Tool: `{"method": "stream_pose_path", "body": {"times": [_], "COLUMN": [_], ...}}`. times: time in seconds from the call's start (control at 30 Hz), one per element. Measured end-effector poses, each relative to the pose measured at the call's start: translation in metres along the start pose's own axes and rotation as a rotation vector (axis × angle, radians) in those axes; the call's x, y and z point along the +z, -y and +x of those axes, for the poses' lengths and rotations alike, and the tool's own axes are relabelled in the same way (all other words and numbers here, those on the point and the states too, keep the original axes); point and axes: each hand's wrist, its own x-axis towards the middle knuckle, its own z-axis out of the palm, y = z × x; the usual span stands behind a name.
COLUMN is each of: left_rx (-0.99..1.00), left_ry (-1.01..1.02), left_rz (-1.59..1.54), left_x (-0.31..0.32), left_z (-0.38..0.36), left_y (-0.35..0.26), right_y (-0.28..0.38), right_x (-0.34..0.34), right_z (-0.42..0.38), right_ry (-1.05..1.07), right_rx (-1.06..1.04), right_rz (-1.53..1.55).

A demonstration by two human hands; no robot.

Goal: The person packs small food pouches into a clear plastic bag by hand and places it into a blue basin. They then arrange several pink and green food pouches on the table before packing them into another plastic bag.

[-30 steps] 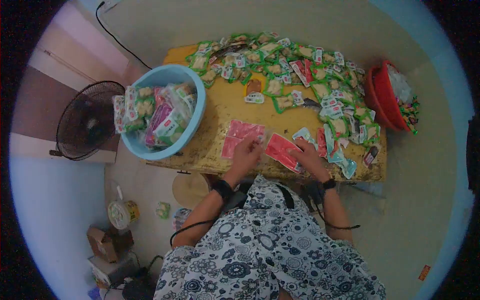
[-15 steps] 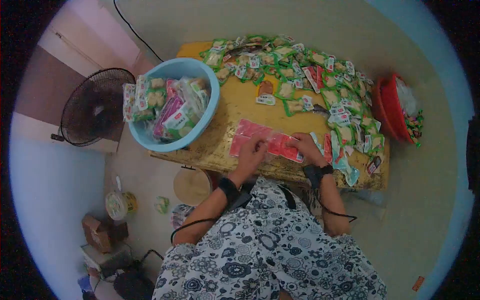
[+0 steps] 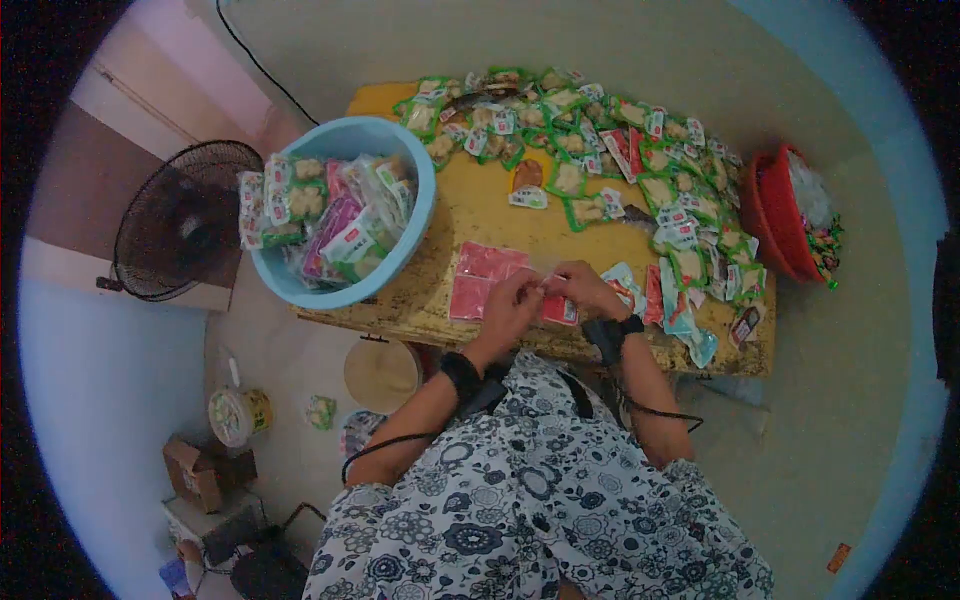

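Flat red plastic packets [image 3: 478, 297] lie joined or side by side near the front edge of the yellow wooden table [image 3: 465, 210]. My left hand [image 3: 511, 308] has its fingers pinched at the inner edge of these packets. Close against it, my right hand [image 3: 582, 287] is also closed in a pinch, at the top of a red packet [image 3: 561, 311] that is partly covered by this hand. The fingertips of both hands nearly meet, and a bit of clear plastic seems to show between them. Exactly what each fingertip grips is partly hidden.
A blue basin [image 3: 425, 220] full of packed food stands at the table's left. Many green-edged food packets [image 3: 568, 180] cover the back and right side. A red basket [image 3: 768, 215] is beyond the right edge. A fan [image 3: 185, 225] and a bucket [image 3: 383, 375] stand lower left.
My right hand has moved left from the packet's far corner to meet my left hand. The right-hand red packet is drawn in, and the packets have shifted slightly left.
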Motion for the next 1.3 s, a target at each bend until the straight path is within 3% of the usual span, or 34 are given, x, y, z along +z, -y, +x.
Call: {"method": "stream_pose_path", "body": {"times": [0.13, 0.23, 0.27, 0.33, 0.43, 0.53, 0.6, 0.63, 0.77, 0.93, 1.13, 1.23, 1.3], "left_rx": [-0.041, -0.046, -0.036, -0.071, -0.111, -0.092, -0.096, -0.115, -0.116, -0.091, -0.198, -0.143, -0.123], "left_ry": [0.04, 0.055, 0.05, 0.042, 0.057, 0.057, 0.064, 0.077, 0.103, 0.117, 0.165, 0.211, 0.23], "left_rz": [-0.072, -0.085, -0.088, -0.119, -0.153, -0.164, -0.169, -0.177, -0.147, -0.17, -0.246, -0.223, -0.225], "left_x": [0.001, -0.004, -0.004, -0.007, -0.012, -0.01, -0.011, -0.012, -0.015, -0.015, -0.024, -0.024, -0.024], "left_z": [-0.002, 0.0, 0.0, 0.0, -0.002, -0.003, -0.002, -0.001, 0.002, 0.002, 0.006, 0.01, 0.014], "left_y": [-0.006, 0.002, 0.007, 0.009, 0.007, 0.004, 0.002, -0.002, 0.003, 0.019, -0.001, 0.006, 0.008], "right_y": [-0.017, -0.044, -0.046, -0.005, 0.042, 0.025, -0.025, -0.026, 0.005, -0.013, 0.0, 0.005, 0.021], "right_x": [0.003, 0.023, 0.026, 0.033, 0.033, 0.05, 0.06, 0.061, 0.068, 0.059, 0.071, 0.071, 0.073], "right_z": [0.017, 0.041, 0.036, 0.0, -0.033, -0.02, 0.014, 0.021, 0.015, 0.018, 0.014, 0.012, 0.008], "right_ry": [-0.135, -0.124, -0.109, -0.07, -0.174, -0.411, -0.449, -0.466, -0.586, -0.442, -0.294, -0.304, -0.255], "right_rx": [-0.004, 0.164, 0.078, -0.093, -0.04, -0.116, -0.236, -0.293, -0.224, -0.181, -0.251, -0.309, -0.285], "right_rz": [0.152, 0.41, 0.586, 0.935, 1.008, 0.853, 0.581, 0.445, 0.416, 0.251, 0.687, 0.466, 0.651]}}
